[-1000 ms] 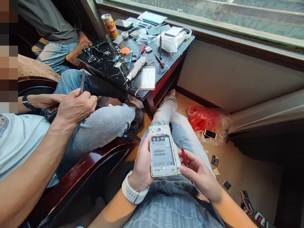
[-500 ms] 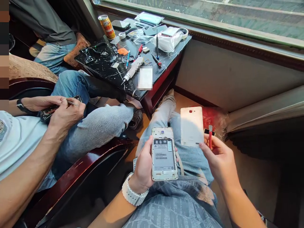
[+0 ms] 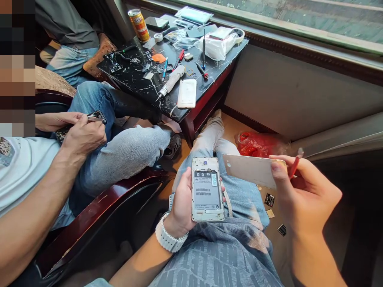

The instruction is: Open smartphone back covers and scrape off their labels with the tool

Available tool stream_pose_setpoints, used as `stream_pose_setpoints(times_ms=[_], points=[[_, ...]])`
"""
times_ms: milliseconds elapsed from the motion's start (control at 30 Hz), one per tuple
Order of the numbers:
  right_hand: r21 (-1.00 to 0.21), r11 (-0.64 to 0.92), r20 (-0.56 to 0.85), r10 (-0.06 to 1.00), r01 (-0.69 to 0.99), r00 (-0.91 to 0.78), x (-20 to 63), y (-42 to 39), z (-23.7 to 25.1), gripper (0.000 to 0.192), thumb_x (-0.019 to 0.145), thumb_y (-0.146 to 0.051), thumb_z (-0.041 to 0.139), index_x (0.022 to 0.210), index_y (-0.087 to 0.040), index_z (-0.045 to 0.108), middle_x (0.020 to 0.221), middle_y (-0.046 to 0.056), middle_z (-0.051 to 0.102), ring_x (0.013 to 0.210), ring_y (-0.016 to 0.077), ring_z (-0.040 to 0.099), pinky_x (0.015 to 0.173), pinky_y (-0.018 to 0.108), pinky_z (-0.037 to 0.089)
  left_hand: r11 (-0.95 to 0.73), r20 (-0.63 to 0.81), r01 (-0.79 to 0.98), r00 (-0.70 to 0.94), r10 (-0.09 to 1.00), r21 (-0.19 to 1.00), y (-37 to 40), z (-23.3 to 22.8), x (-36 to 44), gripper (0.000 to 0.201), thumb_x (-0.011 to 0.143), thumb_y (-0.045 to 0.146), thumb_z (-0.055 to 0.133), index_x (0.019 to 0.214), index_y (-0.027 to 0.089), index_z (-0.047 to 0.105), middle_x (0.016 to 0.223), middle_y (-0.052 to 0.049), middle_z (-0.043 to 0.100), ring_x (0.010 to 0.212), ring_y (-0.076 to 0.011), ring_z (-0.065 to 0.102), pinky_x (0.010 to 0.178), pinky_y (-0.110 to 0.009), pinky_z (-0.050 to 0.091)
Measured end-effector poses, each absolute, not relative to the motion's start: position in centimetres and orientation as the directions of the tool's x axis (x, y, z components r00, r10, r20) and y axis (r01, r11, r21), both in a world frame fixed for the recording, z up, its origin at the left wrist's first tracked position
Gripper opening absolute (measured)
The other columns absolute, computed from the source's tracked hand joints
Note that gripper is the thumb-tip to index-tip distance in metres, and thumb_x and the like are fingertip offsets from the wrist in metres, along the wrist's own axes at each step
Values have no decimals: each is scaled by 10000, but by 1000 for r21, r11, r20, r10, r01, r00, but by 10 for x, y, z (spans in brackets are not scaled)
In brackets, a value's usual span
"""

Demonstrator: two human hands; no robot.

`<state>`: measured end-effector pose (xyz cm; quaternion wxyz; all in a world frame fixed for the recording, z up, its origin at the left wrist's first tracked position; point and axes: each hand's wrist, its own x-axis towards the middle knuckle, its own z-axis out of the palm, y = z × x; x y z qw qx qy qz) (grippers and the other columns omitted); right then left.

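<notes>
My left hand point(image 3: 181, 201) grips a white phone point(image 3: 207, 189) over my lap, its back removed and the labelled battery facing up. My right hand point(image 3: 302, 193), raised to the right of the phone, holds the pale back cover point(image 3: 249, 170) nearly edge-on between thumb and fingers. A small red pry tool point(image 3: 295, 163) is tucked in the same hand.
A black marble side table point(image 3: 140, 85) ahead carries a white phone point(image 3: 187, 93), screwdrivers, a can point(image 3: 139, 24) and plastic bags. A person at left works on another phone point(image 3: 96, 116). A red plastic bag point(image 3: 257, 144) and small parts lie on the floor.
My right hand pulled the back cover off the phone, lifted it away to the right and turned it flatter. The left hand kept the phone still.
</notes>
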<state>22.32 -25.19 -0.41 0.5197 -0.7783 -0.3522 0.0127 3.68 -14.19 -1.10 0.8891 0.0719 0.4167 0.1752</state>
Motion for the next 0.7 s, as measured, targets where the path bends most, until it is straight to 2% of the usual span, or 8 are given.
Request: stream_pose_setpoints(times_ms=[100, 200, 267, 333, 467, 533, 600, 700], points=[[-741, -120, 491, 575, 661, 654, 218, -248, -7, 105, 931, -192, 811, 1026, -234, 831, 946, 19, 779, 772, 173, 681, 673, 288, 480, 935, -741, -206, 569, 356, 290, -141, -11, 37, 632, 1093, 546, 259, 1233, 136, 719, 1047, -166, 784, 814, -299, 769, 701, -446, 649], [-625, 7, 635, 585, 780, 504, 219, -243, -9, 282, 901, -64, 806, 1110, -253, 826, 983, 12, 799, 779, 159, 695, 671, 278, 501, 930, -753, -171, 548, 363, 324, -141, -13, 37, 633, 1092, 541, 257, 1266, 123, 699, 1060, -174, 777, 818, -311, 767, 709, -467, 651], [-533, 95, 702, 604, 841, 378, 219, -239, -9, 396, 890, -3, 785, 1200, -247, 810, 1011, 32, 806, 831, 181, 718, 745, 314, 555, 927, -747, -164, 552, 370, 338, -143, -15, 37, 643, 1094, 538, 250, 1289, 110, 689, 1090, -178, 773, 809, -298, 763, 718, -455, 650], [-482, 186, 727, 631, 856, 272, 219, -236, -7, 476, 881, 34, 765, 1279, -227, 785, 1066, 68, 807, 914, 226, 743, 813, 374, 599, 921, -741, -172, 551, 383, 349, -143, -18, 37, 640, 1092, 552, 266, 1303, 115, 684, 1115, -172, 769, 810, -287, 760, 723, -436, 649], [-462, 290, 715, 681, 838, 159, 217, -233, -7, 499, 884, 49, 737, 1312, -205, 761, 1132, 88, 799, 982, 251, 751, 804, 390, 638, 929, -728, -192, 578, 368, 317, -143, -20, 34, 557, 1076, 536, 375, 1313, 136, 681, 1149, -171, 761, 915, -298, 765, 792, -437, 657], [-451, 286, 705, 695, 845, 142, 217, -232, -8, 476, 883, 56, 736, 1290, -189, 764, 1130, 88, 799, 995, 245, 744, 816, 379, 639, 942, -698, -184, 635, 332, 280, -142, -19, 31, 429, 1036, 430, 512, 1297, 138, 687, 1194, -176, 750, 983, -312, 757, 834, -488, 666], [-433, 284, 709, 693, 855, 130, 216, -232, -9, 442, 881, 61, 739, 1261, -164, 768, 1130, 96, 799, 999, 241, 739, 831, 369, 635, 939, -652, -169, 683, 330, 298, -142, -16, 28, 357, 950, 273, 657, 1291, 171, 683, 1259, -155, 734, 1062, -329, 738, 849, -565, 670], [-407, 303, 720, 687, 862, 98, 213, -231, -12, 382, 896, 59, 723, 1228, -124, 770, 1117, 109, 800, 1009, 236, 736, 870, 361, 634, 912, -607, -162, 701, 375, 376, -144, -14, 25, 499, 837, 82, 772, 1299, 240, 667, 1309, -99, 723, 1143, -305, 716, 893, -597, 668]])
